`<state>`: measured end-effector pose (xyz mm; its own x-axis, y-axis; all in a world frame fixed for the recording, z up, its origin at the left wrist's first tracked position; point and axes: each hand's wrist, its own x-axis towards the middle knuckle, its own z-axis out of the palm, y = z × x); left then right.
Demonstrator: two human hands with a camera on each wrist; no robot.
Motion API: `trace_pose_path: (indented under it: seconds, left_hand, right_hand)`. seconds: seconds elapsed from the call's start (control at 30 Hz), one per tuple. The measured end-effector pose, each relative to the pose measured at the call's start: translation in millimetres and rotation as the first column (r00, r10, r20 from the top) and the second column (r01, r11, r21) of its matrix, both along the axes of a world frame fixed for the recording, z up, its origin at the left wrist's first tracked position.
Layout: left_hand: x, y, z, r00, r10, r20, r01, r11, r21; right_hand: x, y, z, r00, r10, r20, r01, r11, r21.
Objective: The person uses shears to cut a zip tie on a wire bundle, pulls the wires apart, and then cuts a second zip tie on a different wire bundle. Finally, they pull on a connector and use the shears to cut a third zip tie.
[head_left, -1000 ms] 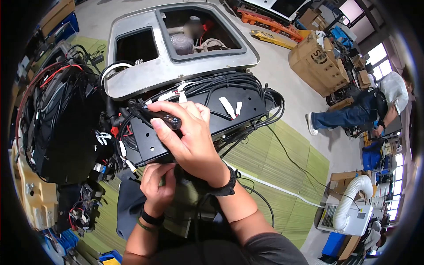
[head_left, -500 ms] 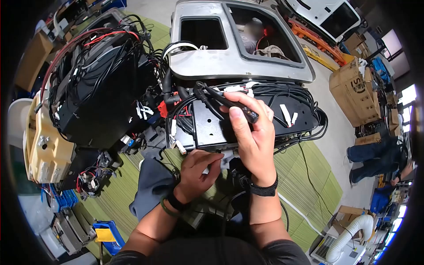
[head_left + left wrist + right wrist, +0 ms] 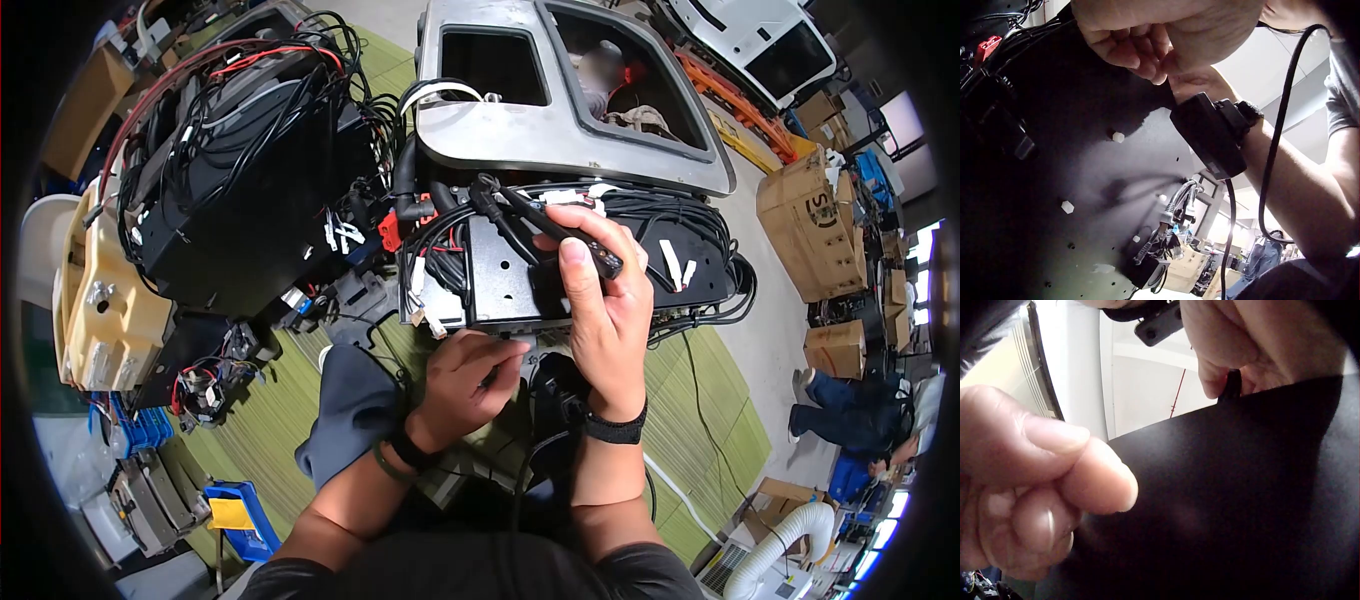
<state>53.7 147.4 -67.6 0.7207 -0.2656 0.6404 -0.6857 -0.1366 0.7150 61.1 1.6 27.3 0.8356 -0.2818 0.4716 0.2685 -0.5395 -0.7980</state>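
Observation:
My right hand [image 3: 612, 310] pinches a black cable plug [image 3: 604, 258] between thumb and fingers, above the black metal box [image 3: 488, 290]. Small pale dots mark the plug's end. From it the black cable runs up left to a bend near the box's back edge. Lower left, my left hand [image 3: 462, 382] has its fingers curled at the box's front edge. In the left wrist view, the left hand [image 3: 1166, 31] shows curled fingers beside the black panel [image 3: 1104, 181] with white bolts. Nothing shows between these fingertips. A thumb and fingertip [image 3: 1100, 481] meet near the dark panel in the right wrist view.
Coiled black cables [image 3: 670, 207] with white tags lie along the box. Behind stands a grey metal frame [image 3: 520, 137] with window openings. Another black box [image 3: 240, 240] under cables is at left. A cardboard box [image 3: 815, 225] and a person [image 3: 850, 410] are at right.
The head view has swung, so the box and both hands appear farther right. The right hand keeps the plug in its grip; the left hand stays at the front edge.

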Motion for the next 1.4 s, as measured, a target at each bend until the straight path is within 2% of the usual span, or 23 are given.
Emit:
trace_pose_path:
  seconds: [0.13, 0.4, 0.67, 0.93, 1.33, 1.4]
  left_hand:
    - [0.6, -0.8, -0.1, 1.0, 0.005, 0.019, -0.004, 1.0, -0.003]
    - [-1.9, 1.5, 5.3, 0.998, -0.022, -0.065, 0.023, 1.0, 0.011]
    - [-2.5, 1.9, 6.8, 0.997, -0.032, -0.067, 0.034, 0.999, 0.032]
    - [-1.3, 2.8, 7.2, 0.998, -0.024, -0.05, 0.025, 0.999, 0.03]
    - [-1.5, 3.2, 5.2, 0.999, -0.026, -0.041, 0.027, 1.0, 0.014]
    - [-1.7, 2.9, 5.5, 0.998, -0.032, -0.053, 0.032, 0.999, 0.003]
  right_hand:
    - [0.7, -0.6, 0.2, 1.0, 0.003, -0.004, -0.003, 1.0, -0.015]
    - [0.5, 2.2, 0.8, 1.0, -0.011, 0.012, 0.011, 1.0, 0.012]
    - [1.2, -2.5, 3.2, 1.0, 0.013, 0.026, -0.01, 0.995, -0.095]
    - [-0.2, -2.4, 2.7, 1.0, 0.009, 0.007, -0.009, 0.996, -0.091]
    - [0.1, 0.2, 0.4, 1.0, 0.005, 0.011, -0.005, 1.0, -0.03]
    - [0.5, 1.7, -2.4, 1.0, -0.011, 0.029, 0.009, 0.995, 0.095]
